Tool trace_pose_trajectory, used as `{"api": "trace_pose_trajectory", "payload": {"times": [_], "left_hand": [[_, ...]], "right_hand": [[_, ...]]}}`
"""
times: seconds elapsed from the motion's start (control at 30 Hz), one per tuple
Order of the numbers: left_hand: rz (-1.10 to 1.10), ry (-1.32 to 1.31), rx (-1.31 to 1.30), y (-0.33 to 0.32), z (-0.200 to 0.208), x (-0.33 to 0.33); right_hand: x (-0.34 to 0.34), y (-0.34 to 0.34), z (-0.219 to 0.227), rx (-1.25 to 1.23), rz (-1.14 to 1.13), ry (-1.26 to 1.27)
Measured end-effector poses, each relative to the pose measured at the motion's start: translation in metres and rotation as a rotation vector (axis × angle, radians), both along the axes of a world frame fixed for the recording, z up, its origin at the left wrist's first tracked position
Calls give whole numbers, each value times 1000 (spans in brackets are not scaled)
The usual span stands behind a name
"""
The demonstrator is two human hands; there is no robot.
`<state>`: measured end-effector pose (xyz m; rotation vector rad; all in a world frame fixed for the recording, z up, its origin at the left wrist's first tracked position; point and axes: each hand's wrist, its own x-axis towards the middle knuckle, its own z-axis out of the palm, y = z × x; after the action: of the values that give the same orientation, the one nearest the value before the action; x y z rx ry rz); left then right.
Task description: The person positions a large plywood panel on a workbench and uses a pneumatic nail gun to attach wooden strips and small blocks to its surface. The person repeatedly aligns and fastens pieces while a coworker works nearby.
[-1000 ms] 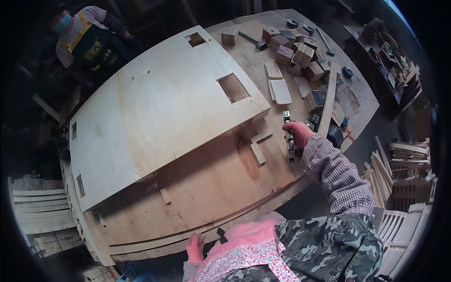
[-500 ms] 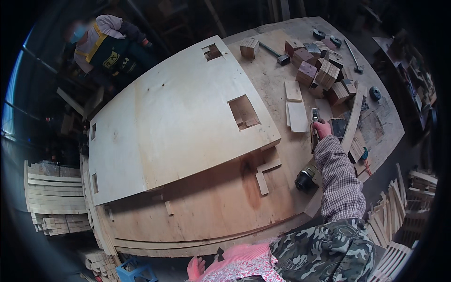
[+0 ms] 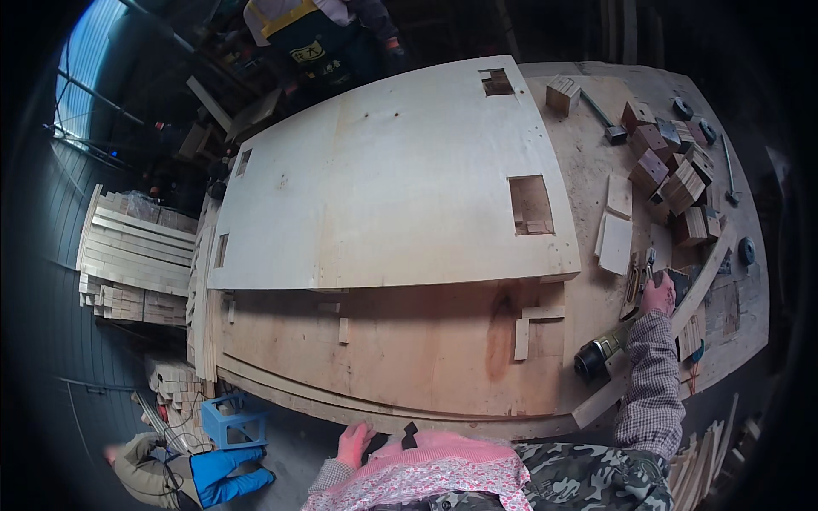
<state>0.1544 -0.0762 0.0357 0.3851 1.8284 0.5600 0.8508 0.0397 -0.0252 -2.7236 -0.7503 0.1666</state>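
My right hand [image 3: 658, 294], in a pink glove, is closed around a small metal-tipped hand tool [image 3: 650, 258] on the right side of the workbench; its exact kind is hard to make out. Beside it lies a dark, narrow tool [image 3: 632, 288]. A power tool with a round black end [image 3: 590, 361] rests nearer to me. My left hand [image 3: 353, 444], also gloved in pink, is at the bench's near edge with its fingers extended and nothing visible in them. A large pale wooden panel [image 3: 400, 196] with rectangular cut-outs stands raised above the bench top [image 3: 409, 366].
Wood blocks [image 3: 682, 187], a hammer [image 3: 615, 134] and black rolls [image 3: 746, 250] crowd the right side. An L-shaped wood piece [image 3: 522, 336] lies in front of the panel. A person in an apron [image 3: 319, 43] stands beyond; another bends near a blue stool [image 3: 234, 422]. Slats [image 3: 141, 243] are stacked left.
The view has swung left, bringing the bending person into sight. My left hand has come up to the bench edge. My right hand, still gripping the tool, has drawn slightly toward me.
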Motion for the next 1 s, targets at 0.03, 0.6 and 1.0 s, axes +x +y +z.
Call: {"api": "trace_pose_trajectory", "payload": {"times": [0.03, 0.6, 1.0], "left_hand": [[8, 1, -7, -2, 0, -2], [95, -192, 206, 58, -56, -144], [301, -930, 452, 189, -82, -286]], "right_hand": [[-6, -5, 2, 36, 5, -51], [-313, -53, -25, 790, -22, 636], [-512, 27, 4, 599, -171, 1175]]}}
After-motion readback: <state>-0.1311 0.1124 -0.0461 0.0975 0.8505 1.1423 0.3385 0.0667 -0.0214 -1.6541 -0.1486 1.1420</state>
